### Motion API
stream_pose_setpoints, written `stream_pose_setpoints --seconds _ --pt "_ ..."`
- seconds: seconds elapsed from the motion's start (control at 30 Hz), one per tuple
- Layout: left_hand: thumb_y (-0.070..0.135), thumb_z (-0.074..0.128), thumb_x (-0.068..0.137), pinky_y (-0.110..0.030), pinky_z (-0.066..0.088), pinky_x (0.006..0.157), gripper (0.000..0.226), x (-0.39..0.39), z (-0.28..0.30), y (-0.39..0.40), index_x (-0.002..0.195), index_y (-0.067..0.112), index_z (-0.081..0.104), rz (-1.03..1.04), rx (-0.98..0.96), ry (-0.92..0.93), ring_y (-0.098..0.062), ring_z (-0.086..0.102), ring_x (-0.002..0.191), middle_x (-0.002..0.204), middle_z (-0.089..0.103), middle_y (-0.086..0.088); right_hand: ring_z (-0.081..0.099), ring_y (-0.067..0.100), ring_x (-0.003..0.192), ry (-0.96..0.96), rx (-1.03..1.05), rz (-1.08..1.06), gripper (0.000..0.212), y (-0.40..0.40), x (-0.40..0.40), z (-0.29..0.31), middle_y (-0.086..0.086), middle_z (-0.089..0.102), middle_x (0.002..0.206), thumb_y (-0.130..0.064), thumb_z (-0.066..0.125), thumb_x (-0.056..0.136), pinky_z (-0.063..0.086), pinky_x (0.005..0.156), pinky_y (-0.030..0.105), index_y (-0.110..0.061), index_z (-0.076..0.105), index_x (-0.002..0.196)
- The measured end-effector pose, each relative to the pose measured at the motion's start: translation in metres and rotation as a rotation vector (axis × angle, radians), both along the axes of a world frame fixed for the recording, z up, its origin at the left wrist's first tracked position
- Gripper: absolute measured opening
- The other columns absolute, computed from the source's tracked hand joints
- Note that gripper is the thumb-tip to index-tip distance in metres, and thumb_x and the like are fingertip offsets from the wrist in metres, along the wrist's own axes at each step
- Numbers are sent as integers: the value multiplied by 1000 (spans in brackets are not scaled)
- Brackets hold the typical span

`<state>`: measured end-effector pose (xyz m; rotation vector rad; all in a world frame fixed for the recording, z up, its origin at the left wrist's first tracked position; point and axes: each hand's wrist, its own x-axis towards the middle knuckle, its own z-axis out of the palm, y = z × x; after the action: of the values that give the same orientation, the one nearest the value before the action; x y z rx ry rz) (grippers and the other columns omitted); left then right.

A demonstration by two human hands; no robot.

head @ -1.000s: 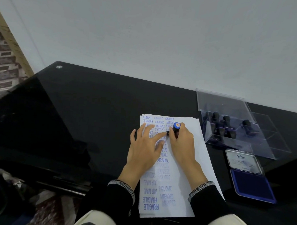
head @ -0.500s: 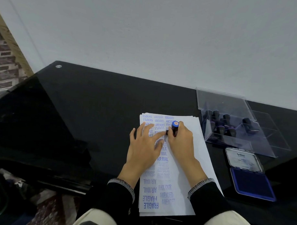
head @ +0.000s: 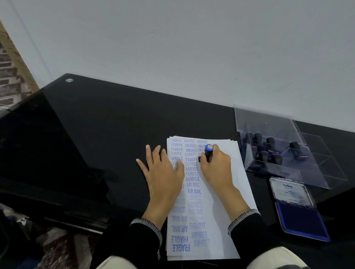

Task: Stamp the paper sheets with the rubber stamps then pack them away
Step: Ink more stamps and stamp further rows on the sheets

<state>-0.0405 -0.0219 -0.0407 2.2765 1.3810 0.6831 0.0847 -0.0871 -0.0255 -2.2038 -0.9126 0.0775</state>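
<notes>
My left hand (head: 163, 174) has slid off toward the left edge of the paper stack (head: 216, 216), fingers spread flat, half on the sheets and half on the black bench (head: 92, 131). My right hand (head: 216, 166) keeps its grip curled round the blue-topped stamp (head: 208, 152), standing on the top sheet near the stack's far end. Right of the stack sit the clear box (head: 273, 125) of stamps and, nearer me, the open blue ink pad (head: 302, 219).

Glossy black table (head: 92, 135), paper stack (head: 225, 226), clear stamp box (head: 320, 179), open ink pad (head: 300, 217)
</notes>
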Motion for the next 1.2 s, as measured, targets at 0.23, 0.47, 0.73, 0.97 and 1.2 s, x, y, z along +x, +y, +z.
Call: stream_pose_setpoints --seconds 0.23,0.47,0.73,0.97,1.2 --pt "53 53 88 -53 -2 116 63 -1 0 0 134 13 44 5 -26 15 -25 13 147 149 37 -2 54 11 69 23 -2 -4 14 0 -1 2 -2 57 83 -23 59 91 35 56 7 -13 50 93" --pt "55 59 84 -57 -2 115 62 -1 4 -2 131 18 42 -33 -15 -15 -21 23 144 138 45 3 56 12 69 12 24 -28 15 1 -3 -2 2 62 85 -22 59 91 41 59 13 -9 54 96" --pt "55 60 83 -59 2 114 58 -1 3 -1 127 20 45 -36 22 -14 -15 40 128 124 51 6 52 10 66 1 4 -22 13 1 -3 1 -2 57 80 -21 59 91 33 54 8 -14 48 91" --pt "55 59 83 -59 2 114 59 -1 2 -1 128 20 44 -40 25 -11 -16 39 127 124 50 6 52 5 61 -15 35 -48 13 0 -5 -5 -3 58 79 -23 59 92 35 55 8 -13 51 90" --pt "55 58 84 -59 2 114 59 -1 2 -1 129 20 43 -45 24 -5 -16 38 128 124 50 6 58 12 65 -12 68 -56 13 0 -5 -9 -2 60 78 -24 60 91 51 62 23 -14 52 89"
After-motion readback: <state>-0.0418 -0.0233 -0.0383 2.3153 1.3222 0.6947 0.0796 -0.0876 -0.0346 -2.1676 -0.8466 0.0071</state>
